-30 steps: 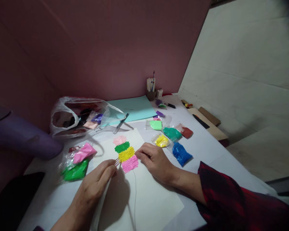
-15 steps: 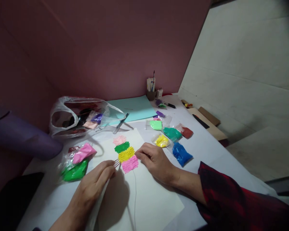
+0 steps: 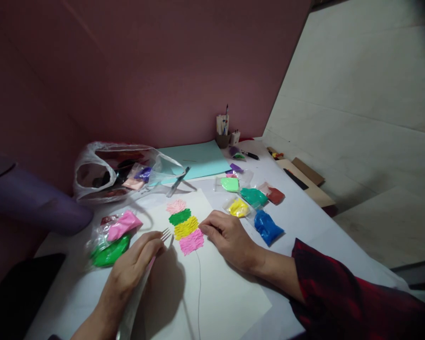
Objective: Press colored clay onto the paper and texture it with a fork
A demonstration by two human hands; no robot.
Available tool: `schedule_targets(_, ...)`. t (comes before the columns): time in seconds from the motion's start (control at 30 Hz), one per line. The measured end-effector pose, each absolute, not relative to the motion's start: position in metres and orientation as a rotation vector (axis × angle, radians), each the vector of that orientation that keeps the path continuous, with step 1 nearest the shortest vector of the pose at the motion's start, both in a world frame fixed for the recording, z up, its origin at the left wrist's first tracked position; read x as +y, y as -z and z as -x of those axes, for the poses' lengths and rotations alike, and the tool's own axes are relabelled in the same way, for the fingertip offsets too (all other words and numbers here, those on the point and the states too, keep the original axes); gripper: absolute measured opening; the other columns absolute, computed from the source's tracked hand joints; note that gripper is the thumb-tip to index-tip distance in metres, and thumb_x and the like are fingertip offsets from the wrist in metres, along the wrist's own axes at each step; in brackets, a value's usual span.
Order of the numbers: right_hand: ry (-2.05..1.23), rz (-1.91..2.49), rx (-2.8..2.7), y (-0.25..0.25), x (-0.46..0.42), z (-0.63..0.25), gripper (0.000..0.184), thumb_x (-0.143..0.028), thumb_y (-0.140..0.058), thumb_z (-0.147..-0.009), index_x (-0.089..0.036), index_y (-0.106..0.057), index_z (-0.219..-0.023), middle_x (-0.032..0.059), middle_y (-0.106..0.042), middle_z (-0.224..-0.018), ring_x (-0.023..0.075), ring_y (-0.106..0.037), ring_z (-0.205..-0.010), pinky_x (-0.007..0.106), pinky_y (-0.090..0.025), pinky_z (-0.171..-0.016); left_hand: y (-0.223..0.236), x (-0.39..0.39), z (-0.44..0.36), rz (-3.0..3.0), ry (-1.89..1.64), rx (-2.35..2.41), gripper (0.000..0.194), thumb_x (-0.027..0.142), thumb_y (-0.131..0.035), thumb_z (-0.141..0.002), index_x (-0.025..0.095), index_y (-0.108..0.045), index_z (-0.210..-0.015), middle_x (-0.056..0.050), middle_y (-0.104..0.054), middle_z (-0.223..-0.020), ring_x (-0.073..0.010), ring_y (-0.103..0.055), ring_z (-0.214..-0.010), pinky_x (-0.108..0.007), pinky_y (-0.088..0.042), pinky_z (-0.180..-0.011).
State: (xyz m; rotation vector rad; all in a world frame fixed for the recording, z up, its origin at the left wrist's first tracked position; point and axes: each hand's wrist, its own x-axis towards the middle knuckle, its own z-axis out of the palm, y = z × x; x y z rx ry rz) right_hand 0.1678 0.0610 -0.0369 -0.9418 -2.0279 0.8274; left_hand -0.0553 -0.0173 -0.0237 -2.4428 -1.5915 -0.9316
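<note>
My left hand (image 3: 132, 267) is closed around a fork (image 3: 166, 234), its tines pointing at the clay and held just off its left side. A pale strip, perhaps the fork's handle, runs down beneath the hand. On a white sheet of paper (image 3: 230, 302) lie joined patches of rough-textured clay: light pink (image 3: 176, 206), green (image 3: 180, 217), yellow (image 3: 186, 228) and bright pink (image 3: 191, 242). A thin drawn line runs down the paper below them. My right hand (image 3: 230, 238) rests on the sheet, fingers curled and tips pinched at the clay's right edge; what they hold, if anything, is hidden.
Pink (image 3: 124, 225) and green (image 3: 111, 251) clay packets lie at left. Yellow (image 3: 238, 208), teal (image 3: 254, 197), red (image 3: 275, 195) and blue (image 3: 267, 227) ones lie at right. Behind are a plastic bag (image 3: 92, 191), a blue sheet (image 3: 198, 158) and a pen cup (image 3: 223, 140).
My left hand has drawn the fork slightly back to the left, and its tines have come away from the yellow clay. The right hand has stayed in place.
</note>
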Motion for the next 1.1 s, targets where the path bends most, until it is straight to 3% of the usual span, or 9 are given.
schedule_targets(0.3, -0.838, 0.952, -2.019, 0.035, 0.060, -0.168, 0.018, -0.013, -0.056, -0.089, -0.017, -0.063, -0.073, 0.0025, -0.062, -0.074, 0.0151, -0.057, -0.073, 0.029, -0.043, -0.069, 0.035, -0.018, 0.054, 2.430, 0.995, -1.707, 0.020, 0.006, -0.041, -0.091, 0.021, -0.054, -0.092, -0.003, -0.065, -0.096, -0.0122, -0.064, -0.088, -0.021, -0.050, -0.075)
schedule_targets(0.63, -0.827, 0.949, -2.032, 0.035, 0.061, -0.167, 0.019, -0.011, -0.055, -0.089, -0.017, -0.063, -0.073, 0.0024, -0.062, -0.074, 0.0150, -0.056, -0.072, 0.029, -0.043, -0.068, 0.032, -0.010, 0.061, 2.676, 1.066, -1.749, 0.033, 0.006, -0.036, -0.086, 0.025, -0.062, -0.094, -0.001, -0.071, -0.099, -0.0122, -0.069, -0.083, -0.019, -0.056, -0.069)
schedule_targets(0.9, -0.829, 0.940, -2.030, 0.035, 0.061, -0.167, 0.018, -0.011, -0.056, -0.089, -0.016, -0.063, -0.073, 0.0023, -0.062, -0.074, 0.0148, -0.056, -0.073, 0.028, -0.043, -0.069, 0.034, -0.009, 0.053, 2.584, 1.136, -1.778, 0.029, 0.009, -0.037, -0.089, 0.025, -0.061, -0.086, 0.000, -0.070, -0.096, -0.0113, -0.069, -0.081, -0.016, -0.055, -0.068)
schedule_targets(1.1, -0.828, 0.956, -2.040, 0.034, 0.061, -0.168, 0.018, -0.012, -0.056, -0.089, -0.017, -0.064, -0.074, 0.0025, -0.063, -0.075, 0.0153, -0.057, -0.074, 0.029, -0.043, -0.069, 0.035, -0.010, 0.054, 2.557, 1.091, -1.757, 0.025, 0.009, -0.039, -0.090, 0.024, -0.058, -0.097, -0.002, -0.068, -0.102, -0.0126, -0.068, -0.088, -0.019, -0.055, -0.073)
